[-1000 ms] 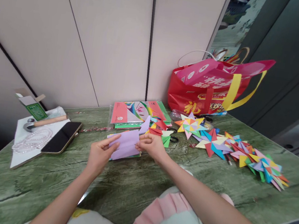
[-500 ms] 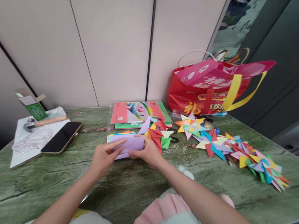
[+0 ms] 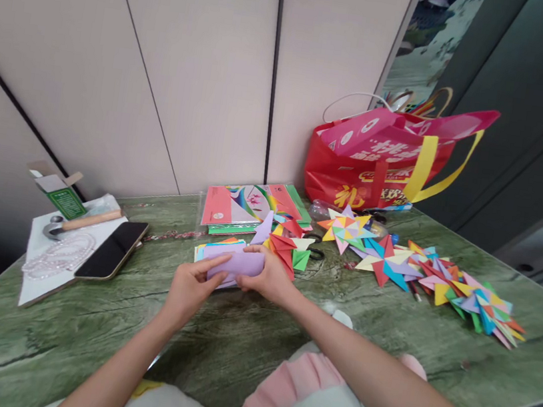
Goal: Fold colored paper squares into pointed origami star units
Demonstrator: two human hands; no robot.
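Note:
Both my hands hold a lilac sheet of paper [image 3: 239, 263], folded over into a rounded strip, just above a small stack of coloured sheets [image 3: 207, 250] on the green table [image 3: 81, 332]. My left hand [image 3: 189, 286] pinches the strip's left end with thumb and forefinger. My right hand [image 3: 266, 275] grips its right end, fingers curled round it. Folded red, green and white paper pieces [image 3: 290, 246] lie just right of my right hand.
A pack of coloured paper [image 3: 245, 206] lies behind the stack. Folded paper stars [image 3: 349, 228] and a long heap of folded pieces [image 3: 461, 291] spread to the right. A red bag [image 3: 382, 165] stands at the back. A phone [image 3: 113, 249], beads [image 3: 59, 254] and a hammer [image 3: 82, 221] lie left.
The flat lilac sheet has been folded over into a narrow rounded strip. Both hands have come closer together and slightly nearer to me.

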